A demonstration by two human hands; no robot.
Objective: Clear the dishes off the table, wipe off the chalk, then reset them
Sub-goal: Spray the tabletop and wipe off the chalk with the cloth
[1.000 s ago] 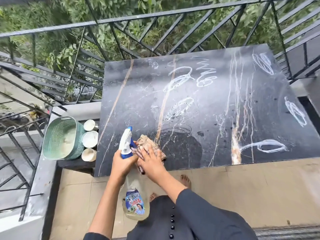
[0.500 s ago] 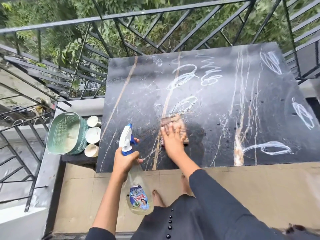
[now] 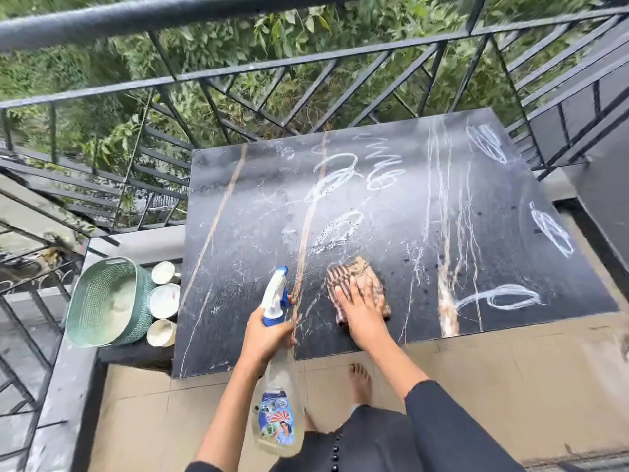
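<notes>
The right hand, fingers spread flat, pressed the brown striped cloth onto the black marble tabletop at its near edge to scrub. The left hand gripped the clear spray bottle for respraying. White chalk scribbles lay farther back.

Black veined marble table, white chalk scribbles, brown striped cloth, green latticed basket, blue-and-white spray bottle

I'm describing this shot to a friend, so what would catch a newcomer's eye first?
White chalk scribbles cover the black marble tabletop, mostly its far and right parts. Near the front edge the right hand presses a cloth flat while the left hand grips a spray bottle.
</notes>
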